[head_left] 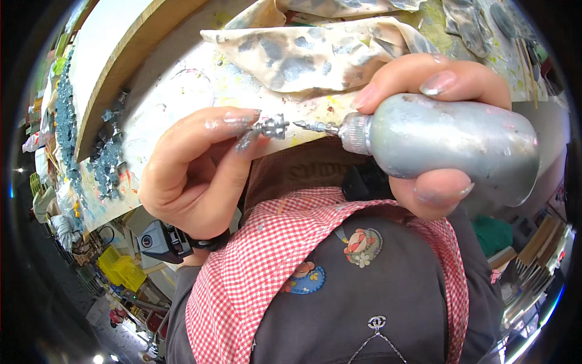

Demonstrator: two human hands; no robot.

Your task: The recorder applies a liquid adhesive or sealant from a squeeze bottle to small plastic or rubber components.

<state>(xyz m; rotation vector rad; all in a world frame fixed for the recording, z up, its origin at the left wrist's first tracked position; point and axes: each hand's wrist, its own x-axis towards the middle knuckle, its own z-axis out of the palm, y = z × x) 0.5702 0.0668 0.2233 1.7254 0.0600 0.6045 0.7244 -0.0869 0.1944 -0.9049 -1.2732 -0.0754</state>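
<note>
The small grey piece (273, 126) is pinched at its left end between the thumb and fingertips of the left hand (197, 170), its long axis running roughly left to right. The right hand (451, 79) is wrapped around a silver-grey bottle (454, 142), whose pointed nozzle (316, 126) faces left, nearly in line with the piece. In this 1 view a narrow gap shows between them; depth is hard to judge. Both hands are near the bench (160, 79) edge, with a mottled cloth (315, 57) beyond, the checked apron (254, 242) below, and open room left toward the curved wooden strip (115, 67)
</note>
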